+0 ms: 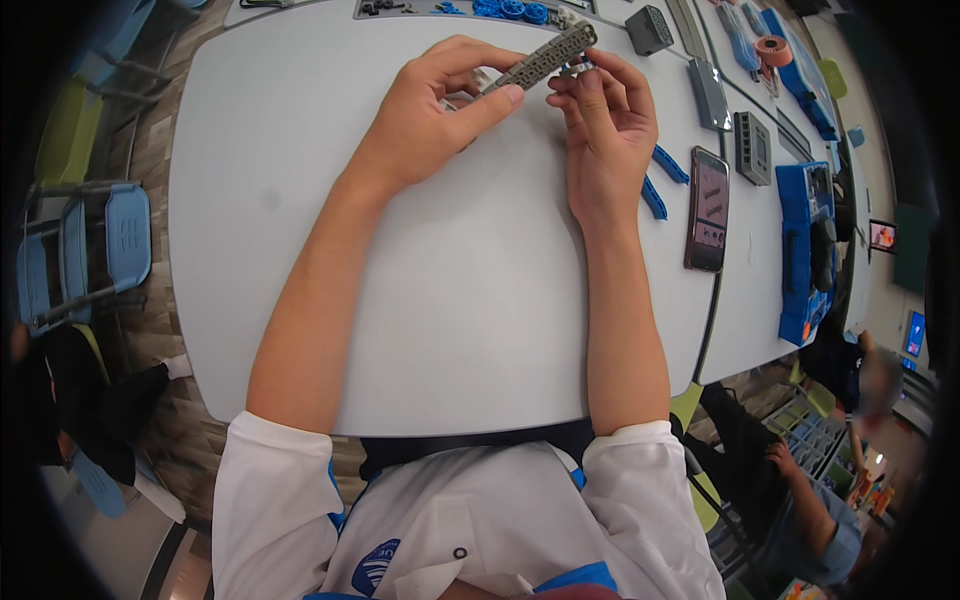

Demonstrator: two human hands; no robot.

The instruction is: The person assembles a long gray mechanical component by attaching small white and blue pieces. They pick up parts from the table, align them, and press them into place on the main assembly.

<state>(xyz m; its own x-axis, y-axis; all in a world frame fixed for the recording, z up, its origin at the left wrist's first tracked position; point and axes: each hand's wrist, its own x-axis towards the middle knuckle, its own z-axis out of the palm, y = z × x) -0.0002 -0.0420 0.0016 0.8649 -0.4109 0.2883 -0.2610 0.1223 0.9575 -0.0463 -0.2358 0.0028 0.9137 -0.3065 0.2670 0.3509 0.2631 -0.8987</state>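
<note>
My left hand (430, 110) is closed around a grey building-set beam assembly (545, 60) with rows of holes, held tilted above the far part of the table. At the assembly's right end, my right hand (612, 115) pinches a small piece between thumb and fingers. That piece is mostly hidden; bits of blue and light grey show at the fingertips. Just right of my right wrist lie two blue beams (654, 197) on the table.
A phone (708, 210) with a lit screen lies to the right on the white table (250, 270). Beyond it are a grey hub block (752, 148) and a blue parts tray (795, 250). Blue wheels (510, 10) sit at the far edge. People sit at both sides.
</note>
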